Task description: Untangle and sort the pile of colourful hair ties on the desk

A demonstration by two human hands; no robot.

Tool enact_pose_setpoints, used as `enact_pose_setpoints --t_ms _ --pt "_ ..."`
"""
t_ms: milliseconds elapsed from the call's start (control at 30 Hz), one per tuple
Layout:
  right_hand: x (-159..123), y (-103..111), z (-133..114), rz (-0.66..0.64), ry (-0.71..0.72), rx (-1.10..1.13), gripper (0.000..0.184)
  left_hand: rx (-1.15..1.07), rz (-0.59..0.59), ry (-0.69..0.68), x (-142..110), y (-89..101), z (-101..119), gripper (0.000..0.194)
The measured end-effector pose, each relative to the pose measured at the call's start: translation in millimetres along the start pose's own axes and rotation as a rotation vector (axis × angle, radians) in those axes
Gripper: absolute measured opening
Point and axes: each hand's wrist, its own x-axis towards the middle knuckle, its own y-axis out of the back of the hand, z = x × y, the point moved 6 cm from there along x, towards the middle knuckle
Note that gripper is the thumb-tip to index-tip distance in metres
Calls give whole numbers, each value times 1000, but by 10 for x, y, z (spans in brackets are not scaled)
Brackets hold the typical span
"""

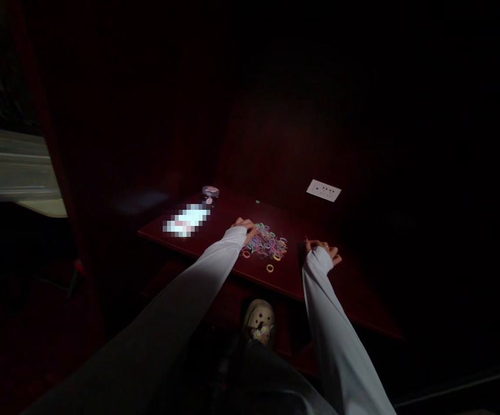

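Observation:
A pile of small, many-coloured elastic hair ties (267, 242) lies on the dark red tabletop (215, 236). At the pile's left edge is my left hand (245, 227), its fingers curled down onto the ties; whatever the fingertips hold is hidden. To the right of the pile, my right hand (324, 251) is closed in a pinch just above the tabletop. Something tiny and pinkish shows at its fingertips, too small to name. One yellow hair tie (269, 268) lies apart, in front of the pile, and a small green one (257, 202) lies behind it.
A bright, blurred-out rectangular screen (187, 221) lies on the left of the tabletop, with a small lidded jar (211, 191) behind it. A white socket plate (324, 190) is on the back panel. Below the front edge shows a beige clog (260, 320). Surroundings are very dark.

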Motion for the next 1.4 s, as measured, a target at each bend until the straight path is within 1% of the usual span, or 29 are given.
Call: enact_pose_setpoints --t_ms 100,167,233,300,367,433,567,633,700,833,967,1100,1267,1400 --pt "33 15 125 -10 48 -127 37 -9 -19 5 -3 4 8 31" --pt "34 19 167 -3 59 -158 38 -17 -28 7 -5 8 17 32" --pt "27 23 192 22 27 -135 39 -24 -32 14 -9 14 26 33" --pt "11 29 182 66 -6 -59 43 -28 -38 25 -11 20 29 34" --pt "-17 26 107 93 22 41 47 -25 -47 33 -11 21 29 35" --pt "-68 2 -55 53 150 140 48 -19 -53 35 -7 16 28 35" --pt "-299 -30 -509 -112 543 272 44 -13 -24 46 15 -14 19 29" --pt "-406 -34 -661 -150 640 248 41 -3 -3 44 24 -36 19 24" --pt "-465 -55 -743 -166 671 189 38 8 12 32 28 -50 24 21" --pt "-470 -134 -750 -169 646 153 35 18 3 22 24 -38 29 20" --pt "-419 -223 -652 -164 561 222 29 13 -38 25 16 -10 44 19" --pt "-364 -274 -597 -185 513 323 26 18 -50 54 5 4 48 17" --pt "-308 -277 -576 -245 423 369 30 16 -70 58 -7 13 61 19" --pt "-352 -191 -579 -246 395 466 41 13 -66 50 -2 14 61 19"
